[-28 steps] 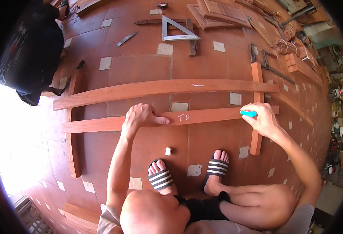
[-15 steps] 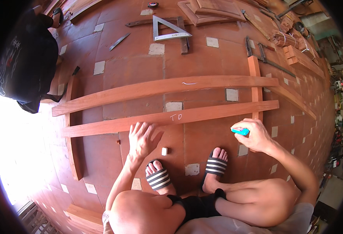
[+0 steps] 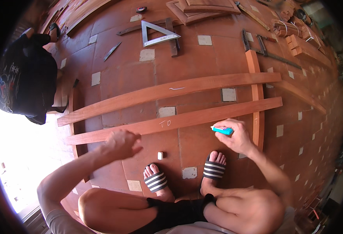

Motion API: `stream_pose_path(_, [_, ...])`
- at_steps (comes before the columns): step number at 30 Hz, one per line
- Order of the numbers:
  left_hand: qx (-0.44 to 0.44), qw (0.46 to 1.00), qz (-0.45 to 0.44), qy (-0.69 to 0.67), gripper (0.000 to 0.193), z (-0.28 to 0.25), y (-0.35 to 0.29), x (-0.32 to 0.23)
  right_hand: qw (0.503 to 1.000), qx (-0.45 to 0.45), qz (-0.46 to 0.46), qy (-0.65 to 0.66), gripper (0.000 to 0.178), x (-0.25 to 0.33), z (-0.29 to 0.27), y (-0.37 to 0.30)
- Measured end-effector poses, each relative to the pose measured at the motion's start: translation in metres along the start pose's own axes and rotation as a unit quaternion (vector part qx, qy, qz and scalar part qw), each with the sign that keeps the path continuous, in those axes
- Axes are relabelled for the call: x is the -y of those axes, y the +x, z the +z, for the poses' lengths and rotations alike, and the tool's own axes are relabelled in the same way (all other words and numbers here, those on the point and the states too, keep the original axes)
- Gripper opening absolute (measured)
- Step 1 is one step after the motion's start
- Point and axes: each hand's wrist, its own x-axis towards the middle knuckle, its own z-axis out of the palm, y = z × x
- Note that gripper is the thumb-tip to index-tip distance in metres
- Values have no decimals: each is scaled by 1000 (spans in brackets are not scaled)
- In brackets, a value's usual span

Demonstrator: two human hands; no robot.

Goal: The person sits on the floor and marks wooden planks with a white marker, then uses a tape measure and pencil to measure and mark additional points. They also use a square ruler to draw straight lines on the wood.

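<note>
My right hand (image 3: pixel 238 137) is closed round a squat turquoise correction pen (image 3: pixel 225 131), its pale tip pointing left. It hovers just on my side of the near wooden beam (image 3: pixel 195 117), close to the right crosspiece (image 3: pixel 258 128). My left hand (image 3: pixel 120 145), slightly blurred, is at the left part of that beam with fingers loosely apart and nothing in them; I cannot tell whether it touches the wood. White marks show on the near beam and on the far beam (image 3: pixel 140 96). A small white block-like piece (image 3: pixel 160 155) lies on the floor by my left foot.
Both beams lie across a left crosspiece (image 3: pixel 71 105) and the right one. Beyond are a metal triangle square (image 3: pixel 160 39), a thin blade-like tool (image 3: pixel 112 51), a tape measure (image 3: pixel 141 9), a clamp (image 3: pixel 273 56) and stacked wood (image 3: pixel 306 50). Another person (image 3: pixel 27 78) is at far left.
My left hand has drawn back leftward along the near beam, its elbow swinging out. My right hand, still holding the correction pen, has moved left. The view has shifted a little.
</note>
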Motion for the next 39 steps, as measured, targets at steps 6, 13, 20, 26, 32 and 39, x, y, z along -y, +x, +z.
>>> stream_pose_path(6, [-9,999,32,-2,63,98,44,-36,993,-21,68,94,25,-10,32,-23])
stream_pose_path(13, [-80,987,114,-79,46,163,71,-19,987,-17,93,127,28,-11,57,-31])
stream_pose_path(20, [-61,988,105,-93,32,170,75,-61,987,-18,84,137,29,-4,67,-31])
stream_pose_path(26, [87,571,-66,-813,25,101,84,-82,965,-43,128,224,30,2,65,-34])
stream_pose_path(32, [82,426,19,-901,20,53,80,-93,941,-40,155,299,45,16,64,-33])
stream_pose_path(39, [70,432,46,-898,18,48,76,-103,929,-36,163,332,52,20,65,-26])
